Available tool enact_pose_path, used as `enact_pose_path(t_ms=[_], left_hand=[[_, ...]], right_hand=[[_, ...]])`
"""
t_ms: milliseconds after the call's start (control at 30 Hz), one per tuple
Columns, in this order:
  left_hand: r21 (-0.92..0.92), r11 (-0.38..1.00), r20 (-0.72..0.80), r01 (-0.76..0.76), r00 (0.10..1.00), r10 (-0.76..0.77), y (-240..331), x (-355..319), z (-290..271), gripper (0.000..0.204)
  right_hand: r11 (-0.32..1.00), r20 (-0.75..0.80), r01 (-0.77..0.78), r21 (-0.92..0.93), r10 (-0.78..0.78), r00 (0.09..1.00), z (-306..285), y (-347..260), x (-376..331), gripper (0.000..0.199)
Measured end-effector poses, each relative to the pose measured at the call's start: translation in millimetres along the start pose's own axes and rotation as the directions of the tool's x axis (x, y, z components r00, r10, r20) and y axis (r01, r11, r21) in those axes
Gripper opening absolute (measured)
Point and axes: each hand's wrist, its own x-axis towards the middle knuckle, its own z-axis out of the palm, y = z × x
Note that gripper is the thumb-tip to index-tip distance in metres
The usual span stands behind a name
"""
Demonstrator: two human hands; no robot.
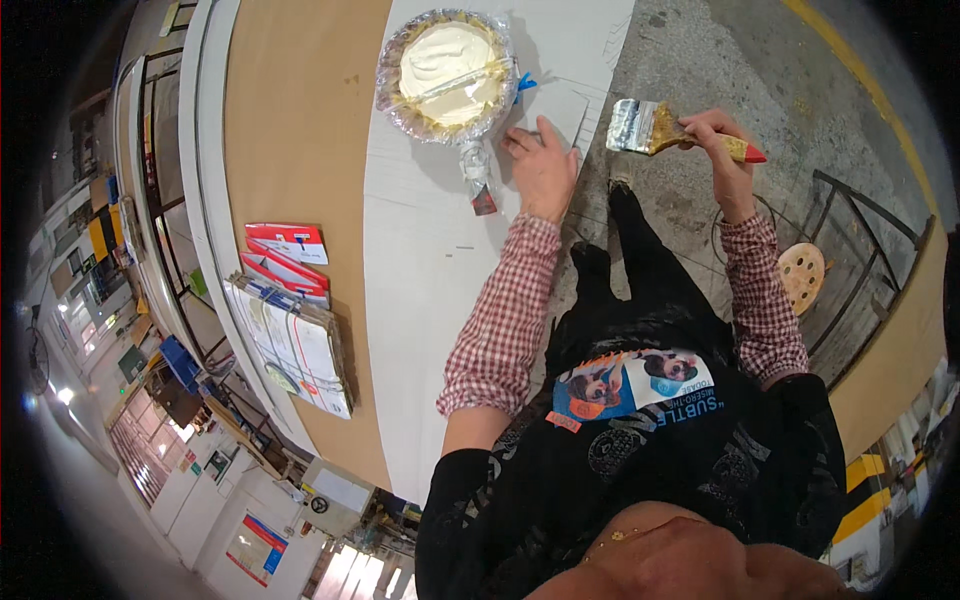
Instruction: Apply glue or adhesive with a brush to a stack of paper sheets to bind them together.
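My right hand (722,140) grips a wide flat paintbrush (690,132) by its yellow, red-tipped handle. Bristles wrapped in something silvery or coated point left, over the grey floor. On the white sheet (420,300) at the table's edge rests my left hand (545,175), fingers apart and holding nothing. Just left of it and farther off stands a round bowl (448,75) of creamy white paste, covered around its rim with clear plastic film. A plastic-wrapped piece with a dark red end (484,203) sticks out from the bowl toward me. A small blue bit (526,82) shows at its right side.
Brown board (290,120) borders the white sheet on the left. A tied stack of printed papers (295,345) lies there beside red and white packets (288,262). To the right stand a round perforated stool seat (801,277) and a dark metal frame (850,230).
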Motion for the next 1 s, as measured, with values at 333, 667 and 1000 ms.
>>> enact_pose_path(t_ms=[333, 667, 1000], left_hand=[[-0.183, 0.979, -0.226, -0.093, 0.973, 0.05, -2, -6, -9, 0.038], [-0.228, 0.97, -0.216, -0.082, 0.976, 0.032, 5, 3, -18, 0.033], [-0.212, 0.974, -0.216, -0.084, 0.976, 0.037, 4, 7, -18, 0.034]], right_hand=[[0.981, 0.033, -0.021, -0.193, 0.028, 0.999, 9, -5, 25, 0.016], [0.979, 0.043, 0.001, -0.204, 0.008, 0.999, 16, 0, 36, 0.015], [0.963, 0.086, -0.005, -0.271, 0.029, 0.996, 20, 0, 31, 0.017]])
